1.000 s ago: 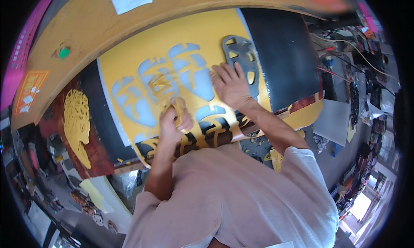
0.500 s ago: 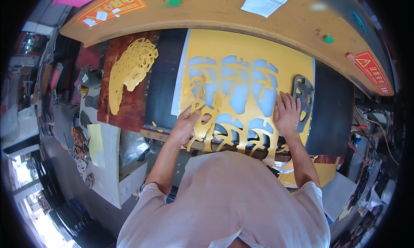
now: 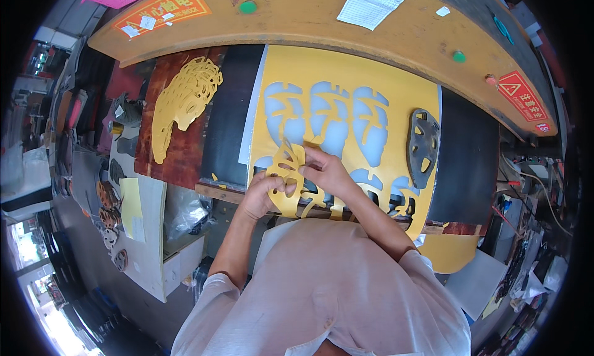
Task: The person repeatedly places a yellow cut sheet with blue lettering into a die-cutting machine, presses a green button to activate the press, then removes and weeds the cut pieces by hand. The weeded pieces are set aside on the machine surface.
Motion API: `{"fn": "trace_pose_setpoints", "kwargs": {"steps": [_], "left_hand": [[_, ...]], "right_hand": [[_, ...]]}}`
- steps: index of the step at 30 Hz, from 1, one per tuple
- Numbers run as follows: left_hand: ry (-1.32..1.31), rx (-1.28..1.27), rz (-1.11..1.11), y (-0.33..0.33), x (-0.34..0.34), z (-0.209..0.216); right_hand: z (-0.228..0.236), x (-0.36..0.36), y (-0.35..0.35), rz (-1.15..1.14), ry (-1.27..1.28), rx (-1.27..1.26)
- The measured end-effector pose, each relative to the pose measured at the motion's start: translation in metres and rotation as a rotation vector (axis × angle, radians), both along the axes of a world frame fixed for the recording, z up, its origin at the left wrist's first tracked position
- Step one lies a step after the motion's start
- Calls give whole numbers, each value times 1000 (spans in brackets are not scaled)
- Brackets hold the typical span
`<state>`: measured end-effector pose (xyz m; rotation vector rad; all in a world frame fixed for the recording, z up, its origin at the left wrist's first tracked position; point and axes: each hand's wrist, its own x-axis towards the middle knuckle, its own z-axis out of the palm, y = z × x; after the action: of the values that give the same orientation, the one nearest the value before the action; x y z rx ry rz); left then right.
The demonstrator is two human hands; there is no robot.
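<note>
Between my two hands, above the near part of a yellow sheet, is a small yellow cut-out piece with slots and holes. My left hand pinches its lower left side, fingers curled. From the right, my right hand reaches across and grips the other side with thumb and fingers. Whether it is one layer or several cannot be made out. Curved shapes are cut out of the sheet in rows, pale backing showing through the far ones. A dark grey slotted cutting die lies on the sheet's right edge.
A pile of yellow cut pieces rests on a reddish-brown board at the left. Beyond the sheet runs an orange machine beam with green buttons. Black mats flank the sheet. Yellow scraps lie by the bench's near edge.
My right hand has left the sheet beside the die and come left to the yellow piece. My left hand still holds yellow material, now lifted between both hands. The view has shifted slightly.
</note>
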<state>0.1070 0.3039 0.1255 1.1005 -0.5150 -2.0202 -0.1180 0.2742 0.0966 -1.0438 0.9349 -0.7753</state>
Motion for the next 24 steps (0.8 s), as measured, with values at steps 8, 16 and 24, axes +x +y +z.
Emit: {"fn": "trace_pose_setpoints", "kwargs": {"steps": [8, 16, 24], "left_hand": [[38, 77, -34, 12, -12, 0], [-885, -352, -640, -17, 28, 74], [-982, -665, -142, -135, 108, 94]], "right_hand": [[3, -6, 17, -205, 566, -527], [0, -74, 17, -259, 851, -615], [-10, -91, 40, -291, 681, -348]]}}
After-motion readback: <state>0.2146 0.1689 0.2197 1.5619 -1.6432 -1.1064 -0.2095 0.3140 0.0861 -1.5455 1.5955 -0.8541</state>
